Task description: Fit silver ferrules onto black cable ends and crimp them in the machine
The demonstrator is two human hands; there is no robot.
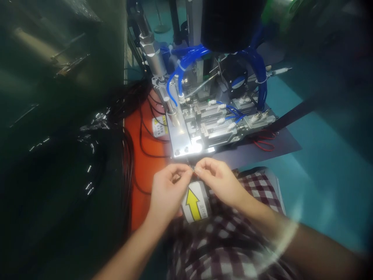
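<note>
Both hands meet just in front of a metal machine fixture [186, 142], their fingertips almost touching. My left hand [170, 186] is closed in a pinch of thumb and forefinger. Facing it, my right hand [217, 177] pinches the same way. Between the fingertips shows a tiny metallic piece [192, 170], too small to name. Below the fingers lies a white label with a yellow arrow [194, 202]. The fixture's bright metal front edge is right beyond the fingertips.
Blue air tubes [186, 58] run over the fixture's cylinders. Black cable bundles [125, 163] hang over the orange surface [142, 175] at the left, near a warning label [160, 126]. A red wire [266, 144] loops at the right. A checkered garment [233, 241] fills the lap.
</note>
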